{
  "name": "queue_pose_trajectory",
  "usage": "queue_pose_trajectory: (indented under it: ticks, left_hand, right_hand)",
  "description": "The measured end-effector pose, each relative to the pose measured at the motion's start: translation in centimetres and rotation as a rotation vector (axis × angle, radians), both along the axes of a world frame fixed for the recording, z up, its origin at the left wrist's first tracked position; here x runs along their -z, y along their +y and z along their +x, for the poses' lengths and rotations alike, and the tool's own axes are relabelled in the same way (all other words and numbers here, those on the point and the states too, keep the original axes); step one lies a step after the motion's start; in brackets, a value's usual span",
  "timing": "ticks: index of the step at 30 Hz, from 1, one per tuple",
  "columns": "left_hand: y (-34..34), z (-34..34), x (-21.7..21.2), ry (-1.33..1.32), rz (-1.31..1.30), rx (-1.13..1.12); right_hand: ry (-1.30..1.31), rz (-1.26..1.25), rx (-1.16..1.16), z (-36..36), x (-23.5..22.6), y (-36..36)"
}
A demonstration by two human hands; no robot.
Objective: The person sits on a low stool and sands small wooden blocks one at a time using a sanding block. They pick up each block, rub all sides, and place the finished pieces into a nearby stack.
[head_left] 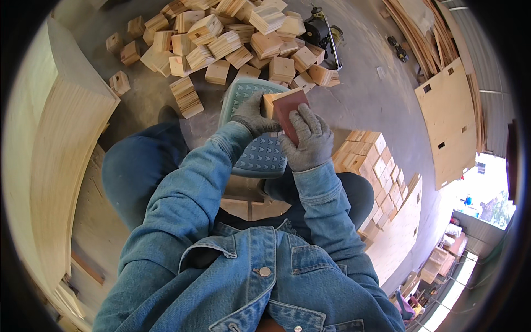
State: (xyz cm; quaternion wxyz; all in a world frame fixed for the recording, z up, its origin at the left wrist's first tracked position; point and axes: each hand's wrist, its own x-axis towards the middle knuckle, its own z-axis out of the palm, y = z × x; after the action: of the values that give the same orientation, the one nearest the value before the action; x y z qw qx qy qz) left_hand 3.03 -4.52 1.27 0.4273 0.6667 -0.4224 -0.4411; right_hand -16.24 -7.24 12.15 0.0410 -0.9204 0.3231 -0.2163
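Both my hands wear grey knit gloves. My left hand (251, 115) grips a small wooden block (270, 103) from its left side. My right hand (307, 138) presses a reddish-brown sheet of sandpaper (289, 106) against the block's face. Both are held over a pale green plastic stool (260, 157) that stands between my knees. My denim sleeves reach in from below.
A heap of several cut wooden blocks (221, 39) lies on the concrete floor ahead. Stacked blocks (368, 157) sit at my right knee. Curved plywood sheets (55, 144) stand at left, a plywood panel with slots (451, 122) at right, a power tool (321, 33) beyond the heap.
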Motion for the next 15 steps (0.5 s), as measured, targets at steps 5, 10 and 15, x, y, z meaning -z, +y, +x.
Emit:
queue_pose_trajectory:
  ticks: [5, 10, 15]
  left_hand:
    - [0.0, 0.4, -0.1, 0.052, 0.020, 0.035]
    - [-0.2, -0.2, 0.2, -0.055, 0.016, 0.037]
    - [-0.3, -0.5, 1.8, -0.092, -0.021, -0.008]
  right_hand:
    - [0.112, 0.065, 0.012, 0.9, -1.4, -1.1]
    - [0.180, 0.101, 0.027, 1.1, -2.0, -1.6]
    - [0.193, 0.117, 0.025, 1.0, -1.9, -1.5]
